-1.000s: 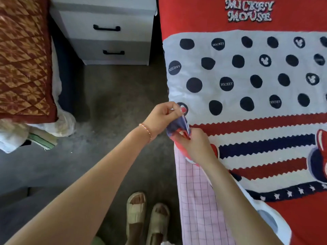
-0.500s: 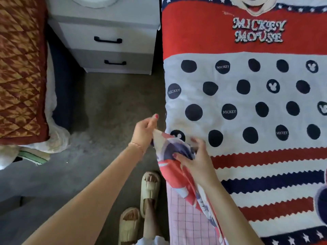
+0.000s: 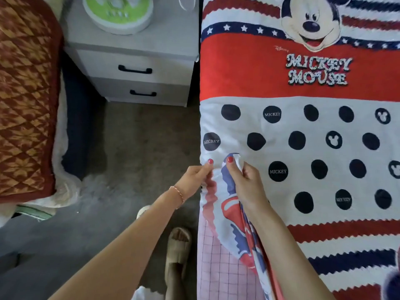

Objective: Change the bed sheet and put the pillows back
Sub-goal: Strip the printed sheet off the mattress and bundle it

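Note:
A red, white and navy Mickey Mouse sheet [image 3: 303, 135] covers the bed on the right. Its left edge is folded back over itself in a bunched strip [image 3: 236, 232]. Beneath that fold a pink checked sheet [image 3: 218, 276] shows on the bed's side. My left hand [image 3: 194, 180] pinches the sheet's edge at the bed's left side. My right hand [image 3: 244, 182] grips the top of the folded strip, fingers curled round the cloth. Both hands are close together. No pillows are in view.
A grey two-drawer nightstand [image 3: 138, 68] stands left of the bed with a round green and white object [image 3: 118, 13] on top. A red and gold quilted cover [image 3: 23, 94] lies at far left. Carpeted floor [image 3: 129, 152] runs between; my sandalled foot [image 3: 177, 247] stands beside the bed.
Both hands have moved up along the bed's left edge toward the head, carrying the folded sheet edge with them. The view has shifted forward, showing the Mickey face and the nightstand top.

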